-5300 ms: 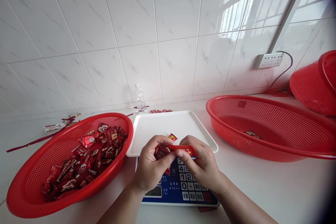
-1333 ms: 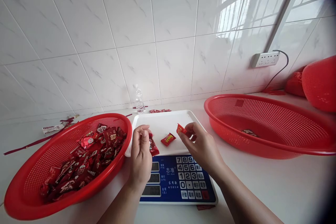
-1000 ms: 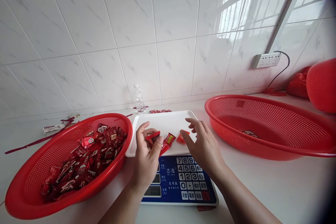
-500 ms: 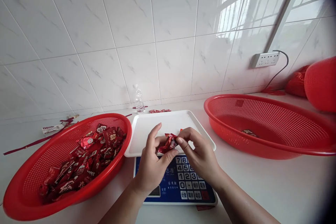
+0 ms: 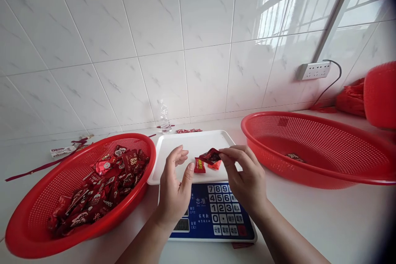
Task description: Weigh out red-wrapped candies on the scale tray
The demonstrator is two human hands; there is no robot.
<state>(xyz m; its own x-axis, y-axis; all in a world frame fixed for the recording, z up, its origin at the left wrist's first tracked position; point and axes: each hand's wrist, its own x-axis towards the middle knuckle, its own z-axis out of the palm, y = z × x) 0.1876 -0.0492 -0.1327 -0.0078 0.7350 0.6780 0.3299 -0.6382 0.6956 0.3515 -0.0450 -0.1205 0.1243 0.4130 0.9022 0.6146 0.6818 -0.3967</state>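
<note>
My right hand [image 5: 244, 171] pinches one end of a dark red candy wrapper [image 5: 211, 156], held above the scale's white tray [image 5: 185, 144]; whether anything is inside it I cannot tell. My left hand [image 5: 176, 185] is open, thumb apart from the fingers, with nothing in it. On the tray under the wrapper lie a red packet with yellow lettering [image 5: 199, 165] and a bright red packet [image 5: 214, 166]. The blue keypad panel of the scale [image 5: 202, 218] faces me below both hands.
At the left, a red plastic basket [image 5: 27, 231] holds many red-wrapped candies [image 5: 102, 189]. Another red basket [image 5: 262, 169] at the right has one dark packet [image 5: 295, 157] inside. A clear bottle [image 5: 164, 116] stands behind the tray, and a power strip [image 5: 314, 71] is on the wall.
My left hand has let go of the red wrapped piece and opened. My right hand has moved slightly right with the wrapper, and the two packets on the tray now show.
</note>
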